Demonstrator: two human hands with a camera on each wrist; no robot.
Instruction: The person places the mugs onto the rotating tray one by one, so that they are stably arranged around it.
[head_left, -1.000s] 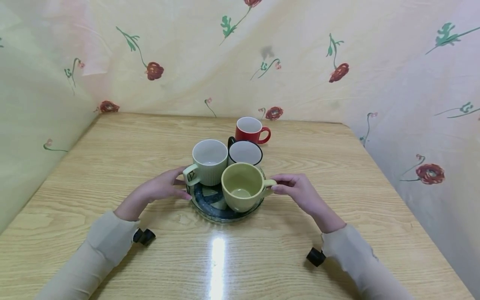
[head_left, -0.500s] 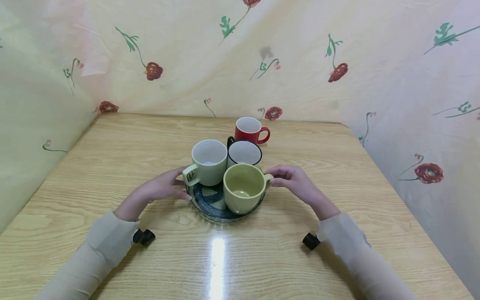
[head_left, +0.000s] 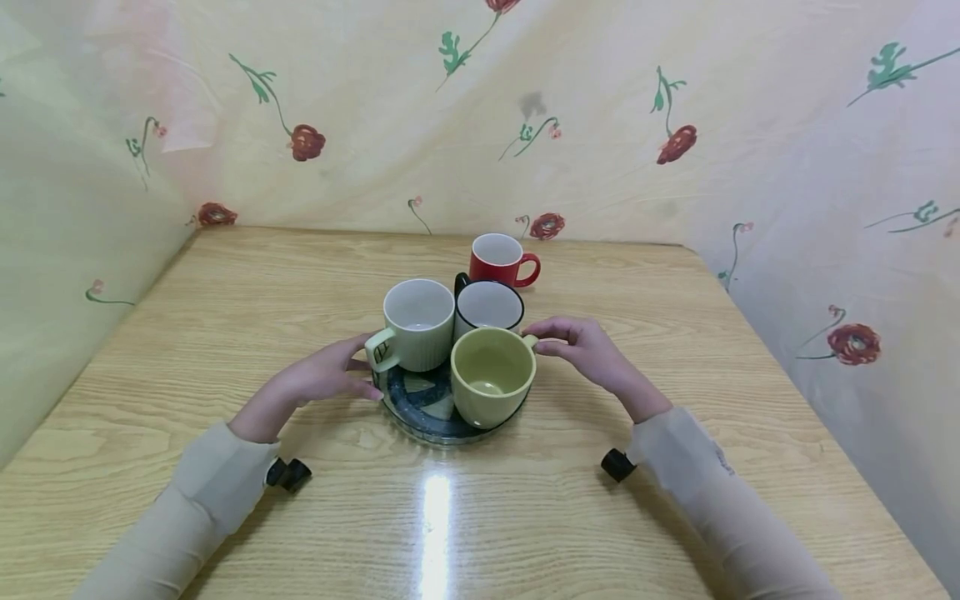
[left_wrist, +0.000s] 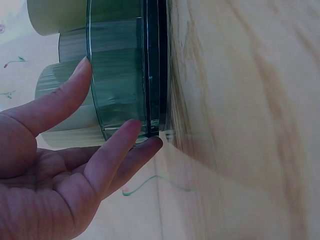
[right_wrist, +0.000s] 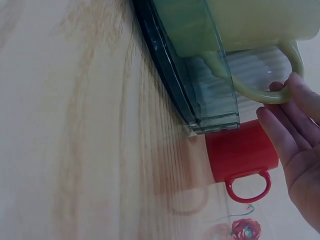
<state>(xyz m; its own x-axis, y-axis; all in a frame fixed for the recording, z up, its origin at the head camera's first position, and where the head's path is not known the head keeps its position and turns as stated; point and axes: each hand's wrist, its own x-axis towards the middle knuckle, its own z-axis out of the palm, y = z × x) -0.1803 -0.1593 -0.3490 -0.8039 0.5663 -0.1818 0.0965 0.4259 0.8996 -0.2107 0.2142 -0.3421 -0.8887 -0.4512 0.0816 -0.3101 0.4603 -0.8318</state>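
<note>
My right hand [head_left: 588,357] pinches the handle [right_wrist: 260,96] of a yellow-green mug [head_left: 491,407], which stands upright in the front right of a round tray [head_left: 420,417] with a clear wall and dark base. In the same tray are a pale ribbed mug [head_left: 420,340] at the left and a white mug with a black rim [head_left: 487,305] behind. My left hand [head_left: 318,372] rests at the tray's left side, its fingers fairly straight and spread. The left wrist view shows its thumb [left_wrist: 75,82] by the clear wall [left_wrist: 117,75].
A red mug [head_left: 493,268] stands on the wooden table [head_left: 637,292] just behind the tray, handle to the right. Flower-patterned cloth [head_left: 360,125] hangs behind the table and along both sides. A bright reflection crosses the table's front.
My right hand has shifted away from me and slightly left, turning the yellow-green mug so its handle points more toward the back right. The left hand and the tray have stayed in place.
</note>
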